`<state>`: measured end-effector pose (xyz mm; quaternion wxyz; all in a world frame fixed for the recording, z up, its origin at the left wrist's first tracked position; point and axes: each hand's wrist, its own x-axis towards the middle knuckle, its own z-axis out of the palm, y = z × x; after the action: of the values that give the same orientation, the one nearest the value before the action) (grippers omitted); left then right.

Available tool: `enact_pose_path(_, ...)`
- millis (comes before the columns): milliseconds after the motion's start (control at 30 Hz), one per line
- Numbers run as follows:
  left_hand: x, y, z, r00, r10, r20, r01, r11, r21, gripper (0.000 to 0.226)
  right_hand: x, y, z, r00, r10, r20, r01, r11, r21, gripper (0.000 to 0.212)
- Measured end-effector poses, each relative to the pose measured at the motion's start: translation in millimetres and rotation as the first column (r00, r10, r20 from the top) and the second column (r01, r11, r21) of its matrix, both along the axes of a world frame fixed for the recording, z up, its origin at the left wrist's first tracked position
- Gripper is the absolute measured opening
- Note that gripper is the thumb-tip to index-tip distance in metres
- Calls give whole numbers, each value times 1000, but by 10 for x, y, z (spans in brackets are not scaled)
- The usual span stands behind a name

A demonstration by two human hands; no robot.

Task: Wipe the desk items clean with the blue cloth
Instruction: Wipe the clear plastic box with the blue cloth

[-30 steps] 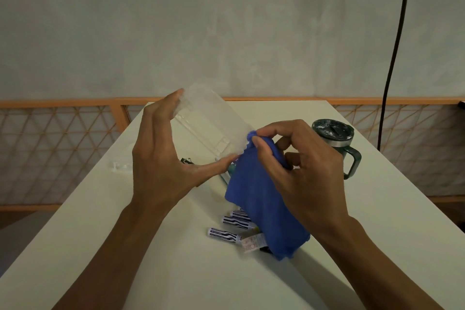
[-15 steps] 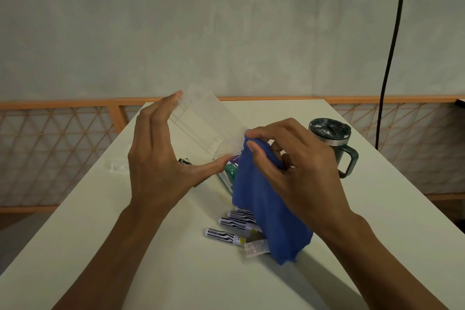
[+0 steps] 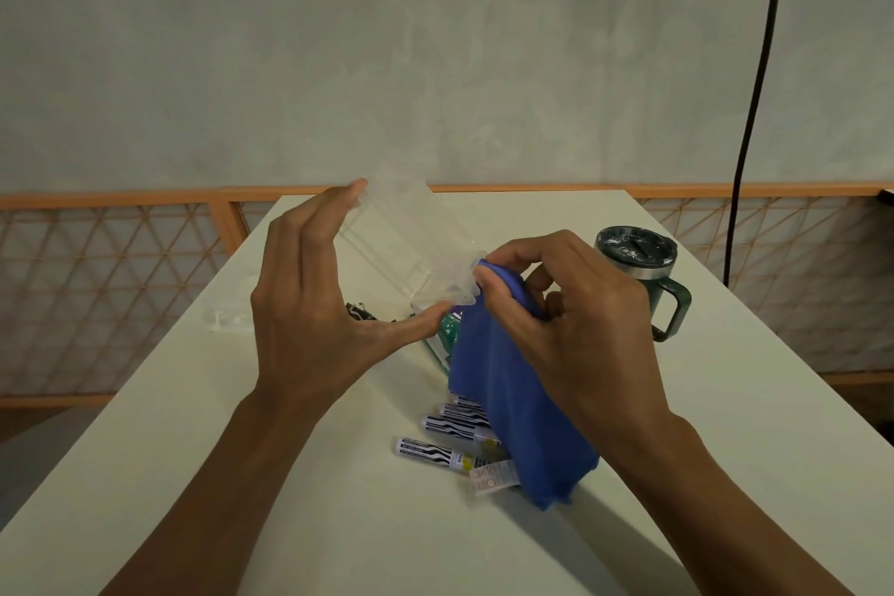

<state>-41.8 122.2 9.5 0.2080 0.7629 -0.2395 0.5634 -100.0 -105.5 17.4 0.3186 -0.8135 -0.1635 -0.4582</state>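
Note:
My left hand [image 3: 314, 305] holds a clear plastic box [image 3: 411, 242] above the white desk [image 3: 242, 474], fingertips on its far end and thumb under its near end. My right hand [image 3: 566, 329] pinches the blue cloth [image 3: 513, 402] against the box's near right corner, and the rest of the cloth hangs down to the desk. Under the cloth lie several black-and-white markers [image 3: 450, 423], partly hidden by it. A dark green tumbler [image 3: 638, 276] with a lid and handle stands at the right.
A small clear plastic piece [image 3: 225, 317] lies on the desk to the left of my left hand. A binder clip [image 3: 360, 311] and a green patterned item [image 3: 447, 329] peek out below the box. A black cable [image 3: 754, 87] hangs at the right. Orange lattice railing surrounds the desk.
My right hand with the cloth shifted slightly along the near corner of the box. My left hand has kept its grip on the box almost unmoved.

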Motion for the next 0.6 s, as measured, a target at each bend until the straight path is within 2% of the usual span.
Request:
enact_pose_path(167, -27, 8, 16, 1000, 3, -26, -4, 1000, -17, 109, 1, 1, -12, 999, 36, 20, -35, 998, -46, 16)
enact_pose_path(333, -37, -13, 29, 999, 17, -37, -18, 999, -27, 108, -1, -23, -14, 998, 49, 49, -42, 991, -126, 20)
enact_pose_path(600, -6, 25, 16, 999, -23, -41, 22, 999, -25, 108, -22, -26, 18, 988, 148, -50, -151, 987, -59, 15)
